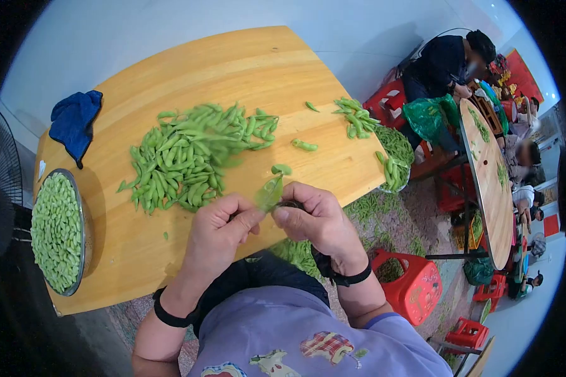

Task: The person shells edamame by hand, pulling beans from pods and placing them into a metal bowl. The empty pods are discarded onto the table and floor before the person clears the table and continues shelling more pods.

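My left hand [223, 223] is closed, thumb and forefinger pinching a green soybean pod [270, 193] that looks split and is slightly blurred. Against the pod's other side, my right hand [317, 217] is closed too, its fingertips at the lower end. Something small and dark [292, 204] shows between its thumb and forefinger; I cannot make out its kind. A small green piece [282, 169] appears just above the pod. Beyond my hands, a heap of soybean pods [182, 157] lies on the wooden table [245, 56].
At the left, a metal bowl [80, 207] holds shelled beans beside a blue cloth [75, 122]. More pods hang by the right edge above a full basin [395, 154]. A red stool [415, 286] stands right. Another table [487, 195] and several people are farther off.
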Action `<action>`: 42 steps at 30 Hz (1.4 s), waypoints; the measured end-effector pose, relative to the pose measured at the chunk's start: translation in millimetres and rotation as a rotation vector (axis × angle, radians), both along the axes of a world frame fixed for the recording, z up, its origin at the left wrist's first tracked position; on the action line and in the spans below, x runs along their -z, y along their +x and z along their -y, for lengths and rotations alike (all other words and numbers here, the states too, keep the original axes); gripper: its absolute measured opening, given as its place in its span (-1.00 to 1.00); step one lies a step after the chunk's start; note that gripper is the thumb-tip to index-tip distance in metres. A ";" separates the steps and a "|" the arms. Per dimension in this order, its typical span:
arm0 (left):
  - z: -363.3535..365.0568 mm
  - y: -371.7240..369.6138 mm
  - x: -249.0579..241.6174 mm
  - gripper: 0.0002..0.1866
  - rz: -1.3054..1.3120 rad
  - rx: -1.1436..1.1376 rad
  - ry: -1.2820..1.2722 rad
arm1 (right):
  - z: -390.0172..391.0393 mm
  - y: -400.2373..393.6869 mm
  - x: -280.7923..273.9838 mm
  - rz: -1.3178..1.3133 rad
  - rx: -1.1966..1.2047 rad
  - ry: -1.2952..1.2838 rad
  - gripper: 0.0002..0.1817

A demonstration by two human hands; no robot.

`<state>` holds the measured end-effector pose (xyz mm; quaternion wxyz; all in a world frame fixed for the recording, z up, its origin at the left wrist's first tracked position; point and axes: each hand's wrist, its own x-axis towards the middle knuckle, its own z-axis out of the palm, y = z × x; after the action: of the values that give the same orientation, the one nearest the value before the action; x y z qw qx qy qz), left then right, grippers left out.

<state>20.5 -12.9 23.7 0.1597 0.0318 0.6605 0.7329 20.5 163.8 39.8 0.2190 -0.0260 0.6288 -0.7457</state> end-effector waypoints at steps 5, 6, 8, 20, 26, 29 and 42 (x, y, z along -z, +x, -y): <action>-6.3 -0.7 -3.8 -0.87 -0.102 0.003 -0.140 | -0.8 0.1 4.9 -0.109 0.020 0.036 -0.89; -7.0 -1.4 -3.4 -0.87 -0.100 0.007 -0.140 | -1.5 0.1 6.2 -0.197 0.030 0.076 -0.91; -6.9 -3.7 -2.4 -0.88 0.039 0.053 0.016 | -5.5 0.8 1.0 -0.169 0.024 0.073 -0.92; -31.2 -16.7 -17.0 -0.89 -0.071 0.051 0.076 | -25.3 -11.6 -23.4 -0.316 0.097 0.245 -0.86; -29.3 -16.2 -28.1 -0.86 -0.218 0.091 -0.208 | -29.5 -7.2 -23.4 -0.319 0.050 0.355 -0.90; -30.1 -10.0 -23.6 -0.87 -0.312 0.103 -0.373 | -30.9 -5.2 -9.7 -0.432 -0.006 0.426 -0.91; -24.4 -7.6 10.6 -0.87 0.196 0.051 0.206 | -7.6 1.9 -2.5 -0.672 0.027 0.550 -0.90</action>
<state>12.9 11.5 13.1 0.2379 -0.0067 0.5620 0.7922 22.3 171.4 42.2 -0.0090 -0.1999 0.8407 -0.5031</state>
